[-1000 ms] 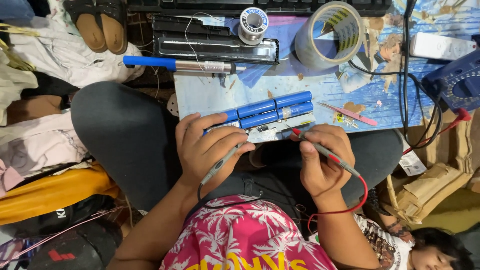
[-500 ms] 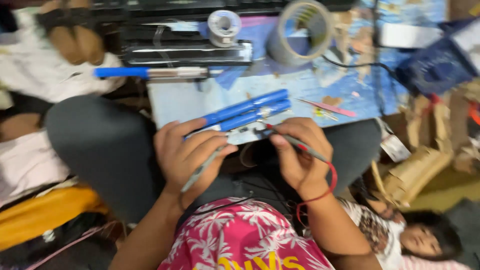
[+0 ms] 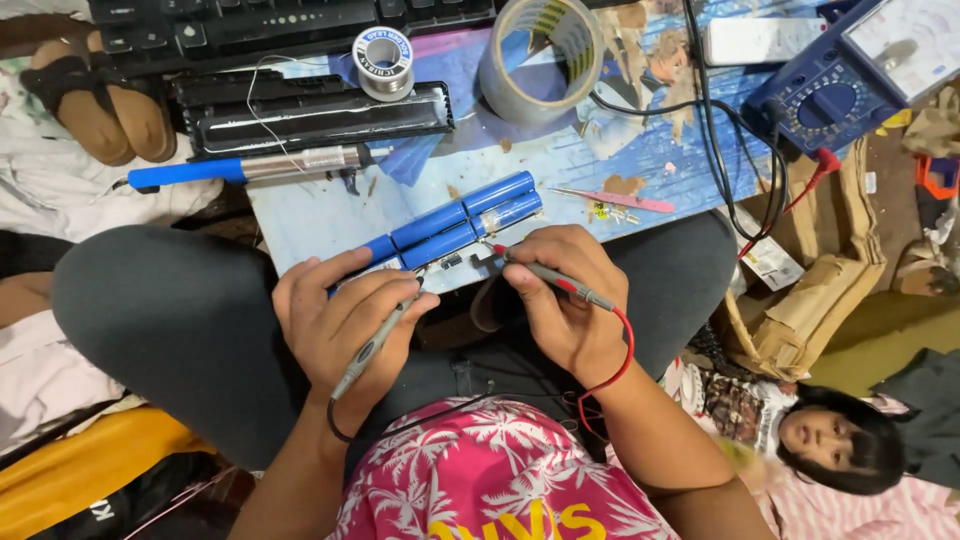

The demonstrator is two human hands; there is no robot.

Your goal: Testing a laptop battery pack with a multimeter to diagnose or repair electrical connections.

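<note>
head view: blue battery pack [image 3: 450, 225] lay at the surface [image 3: 300, 215] edge.
left hand [image 3: 340, 325]: clenched on grey probe [image 3: 375, 340].
right hand [image 3: 565, 300]: grasped red probe [image 3: 555, 278].
advice: tips needed steady contact.

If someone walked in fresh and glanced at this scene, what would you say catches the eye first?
Most striking is the pack of blue cylindrical cells at the centre, at the near edge of a blue board across the person's lap. The left hand and the right hand each hold a slim meter probe with its tip at the pack's near end. Farther back, a big roll of tape and a blue meter at top right stand out.
</note>
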